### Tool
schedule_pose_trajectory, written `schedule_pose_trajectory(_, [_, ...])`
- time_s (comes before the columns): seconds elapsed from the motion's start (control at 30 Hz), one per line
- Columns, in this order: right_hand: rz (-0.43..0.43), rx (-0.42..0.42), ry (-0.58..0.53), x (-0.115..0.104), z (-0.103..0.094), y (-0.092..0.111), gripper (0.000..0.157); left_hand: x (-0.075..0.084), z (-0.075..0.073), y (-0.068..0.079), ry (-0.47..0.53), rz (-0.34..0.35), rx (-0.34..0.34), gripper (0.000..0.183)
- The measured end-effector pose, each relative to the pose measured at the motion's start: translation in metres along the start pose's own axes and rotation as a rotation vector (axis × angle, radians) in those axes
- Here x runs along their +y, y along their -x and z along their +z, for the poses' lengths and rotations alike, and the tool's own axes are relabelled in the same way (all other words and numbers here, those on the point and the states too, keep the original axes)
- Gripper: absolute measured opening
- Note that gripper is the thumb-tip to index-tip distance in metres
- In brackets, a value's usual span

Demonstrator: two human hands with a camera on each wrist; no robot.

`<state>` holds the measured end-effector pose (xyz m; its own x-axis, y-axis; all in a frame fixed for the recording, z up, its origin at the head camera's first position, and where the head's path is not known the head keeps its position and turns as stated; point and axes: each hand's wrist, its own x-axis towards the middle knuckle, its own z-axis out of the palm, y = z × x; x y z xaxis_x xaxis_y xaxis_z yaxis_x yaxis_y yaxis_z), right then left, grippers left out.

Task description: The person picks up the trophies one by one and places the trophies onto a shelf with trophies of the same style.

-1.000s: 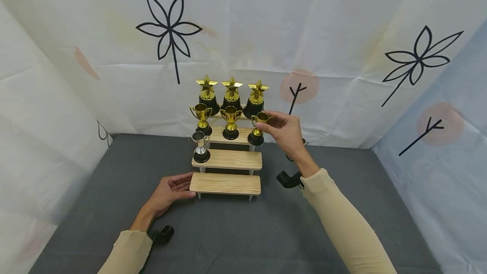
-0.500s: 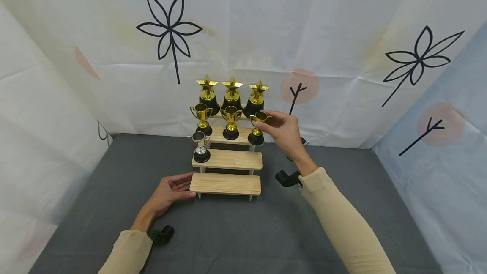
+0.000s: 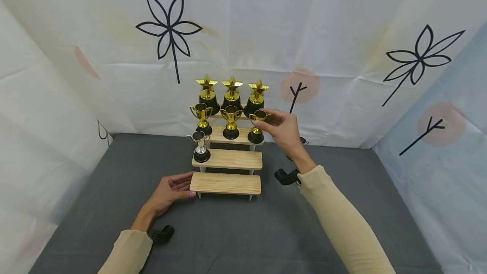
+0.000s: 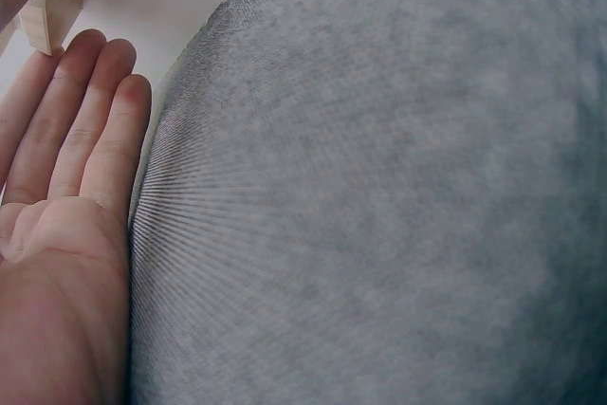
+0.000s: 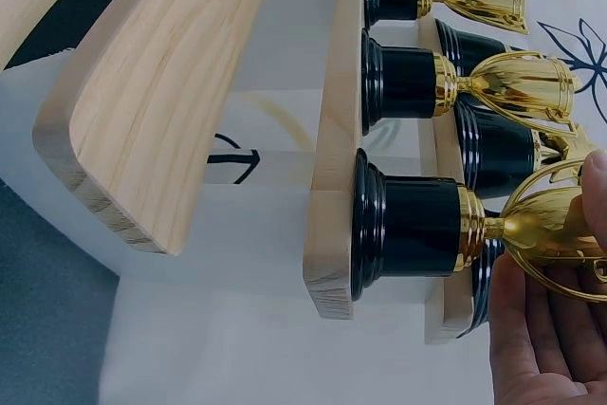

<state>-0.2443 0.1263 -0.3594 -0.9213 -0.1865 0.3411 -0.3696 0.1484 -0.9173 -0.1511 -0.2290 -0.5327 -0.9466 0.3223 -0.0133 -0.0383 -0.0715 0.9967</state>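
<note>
A stepped wooden stand (image 3: pixel 225 183) carries small trophies. My right hand (image 3: pixel 286 132) pinches the cup of a gold cup trophy (image 3: pixel 255 135) between thumb and fingers. Its black base sits against the board in the right wrist view, at the right end of the second step from the top. Two more gold cup trophies (image 3: pixel 230 122) stand left of it. A silver cup trophy (image 3: pixel 201 147) stands at the left of the step below. My left hand (image 3: pixel 169 191) touches the left end of the lowest step, its fingers straight in the left wrist view.
Three gold star trophies (image 3: pixel 232 92) stand on the top step, close behind the cups. Another trophy (image 3: pixel 303 141) on the grey table (image 3: pixel 228 240) is mostly hidden behind my right wrist. A patterned white cloth (image 3: pixel 342 96) hangs behind the stand.
The gold cup trophy in my right hand has turned and shifted slightly left on its step, and my right forearm moved slightly with it. My left hand has stayed in place.
</note>
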Motion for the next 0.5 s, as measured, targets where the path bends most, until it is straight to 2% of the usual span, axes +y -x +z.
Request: schedule_pose_trajectory(0.5, [0.017,0.021,0.01,0.0021,0.0026,-0.0037,0.047,-0.0001,-0.0003,-0.0004,-0.006,-0.004,0.004,0.078])
